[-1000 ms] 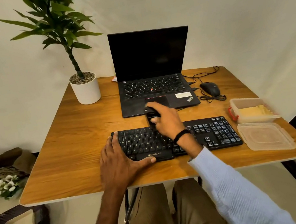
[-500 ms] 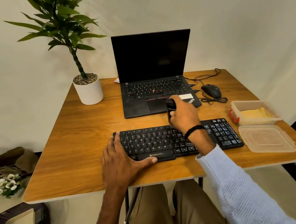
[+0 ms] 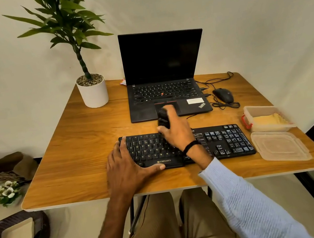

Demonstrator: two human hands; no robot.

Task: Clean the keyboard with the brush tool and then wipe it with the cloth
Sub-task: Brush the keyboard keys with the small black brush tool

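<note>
Here, from the head view, we see the keyboard [image 3: 224, 141] lying across the near middle of the tabletop [image 3: 77, 161], its long side toward us. Our left hand [image 3: 126, 164] rests flat on the keyboard's nine o'clock end, fingers spread and relaxed over the keys, thumb stretched along the front edge near the space bar, so it braces and does not clutch. Our right hand [image 3: 176, 134] is curled around the dark brush tool [image 3: 163, 120], which stands over the keyboard's far edge at about twelve o'clock, near its middle; we cannot tell whether the bristles are touching the keys, since the hand hides the lower end. The keys toward three o'clock look pale and streaked, and we cannot say whether that is dust or blur. Past the keyboard's three o'clock end sits an open plastic container [image 3: 253, 113] holding something yellow and folded, which we take to be the cloth [image 3: 268, 120], with the lid [image 3: 280, 146] lying just nearer to us. At twelve o'clock stands an open laptop [image 3: 163, 56], a mouse [image 3: 223, 95] at one o'clock, a potted plant [image 3: 93, 91] at eleven. We judge the brushing step to be under way and unfinished; the cloth lies untouched, so the whole wiping step remains.
</note>
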